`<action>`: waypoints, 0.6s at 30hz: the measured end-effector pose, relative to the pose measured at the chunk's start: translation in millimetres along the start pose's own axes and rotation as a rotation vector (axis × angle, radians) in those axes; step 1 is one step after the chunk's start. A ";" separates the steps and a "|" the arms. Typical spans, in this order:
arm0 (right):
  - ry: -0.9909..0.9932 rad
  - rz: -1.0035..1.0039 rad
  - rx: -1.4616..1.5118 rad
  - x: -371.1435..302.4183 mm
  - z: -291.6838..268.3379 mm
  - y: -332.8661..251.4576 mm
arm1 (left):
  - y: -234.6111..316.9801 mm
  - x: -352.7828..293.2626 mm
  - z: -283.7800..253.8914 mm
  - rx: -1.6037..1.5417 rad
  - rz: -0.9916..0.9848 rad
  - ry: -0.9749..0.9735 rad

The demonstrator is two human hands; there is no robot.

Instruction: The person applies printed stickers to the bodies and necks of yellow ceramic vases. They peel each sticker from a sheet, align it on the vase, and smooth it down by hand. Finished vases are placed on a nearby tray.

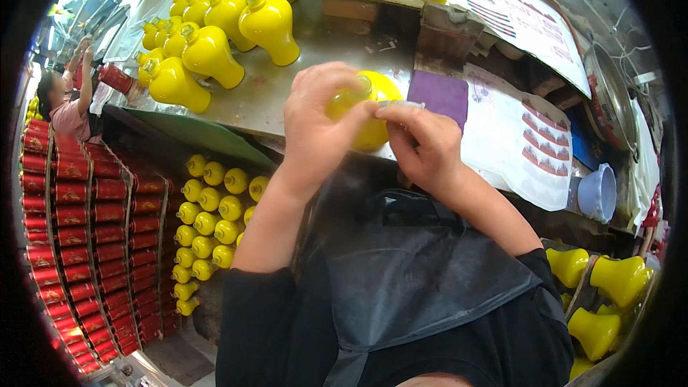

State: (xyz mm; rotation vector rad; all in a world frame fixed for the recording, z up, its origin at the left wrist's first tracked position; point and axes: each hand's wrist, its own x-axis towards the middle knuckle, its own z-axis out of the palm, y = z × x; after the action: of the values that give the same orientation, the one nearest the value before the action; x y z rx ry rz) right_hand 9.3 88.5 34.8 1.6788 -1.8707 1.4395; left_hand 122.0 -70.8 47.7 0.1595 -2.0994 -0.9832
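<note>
1. Yellow bottle (388,86) is seen at front edge of counter (256,100), partly hidden by L hand (322,115).
2. Small pale piece (400,104) is pinched w/ fingertips of R hand (428,140); L hand is curved by bottle neck, blurred, exact grip can't be told.
3. Purple pad (438,97) is set R of bottle, printed sheet (502,147) beside it.
4. Red boxes (75,222) are stacked far L.
</note>
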 end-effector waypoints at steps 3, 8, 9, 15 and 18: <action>0.024 0.156 0.103 -0.3 -3.1 -2.5 | 6.1 1.6 3.7 0.086 0.006 0.021; 0.009 0.342 0.214 6.8 -8.9 -3.6 | 5.5 5.2 3.7 -0.035 -0.008 -0.013; -0.016 0.420 0.251 8.5 -10.8 -3.8 | 5.0 5.6 4.9 -0.083 -0.021 -0.014; -0.063 0.748 0.592 18.2 -19.8 -11.1 | 13.3 0.3 9.4 -0.010 -0.054 0.025; -0.084 0.794 0.661 24.7 -24.4 -13.1 | 15.3 0.0 5.3 0.040 -0.094 -0.012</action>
State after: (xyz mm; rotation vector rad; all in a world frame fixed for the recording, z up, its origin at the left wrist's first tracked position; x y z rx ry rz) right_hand 2.9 94.0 71.0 1.2263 -2.4296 2.5467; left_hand 121.4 -57.2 56.4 0.2762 -2.1395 -0.9998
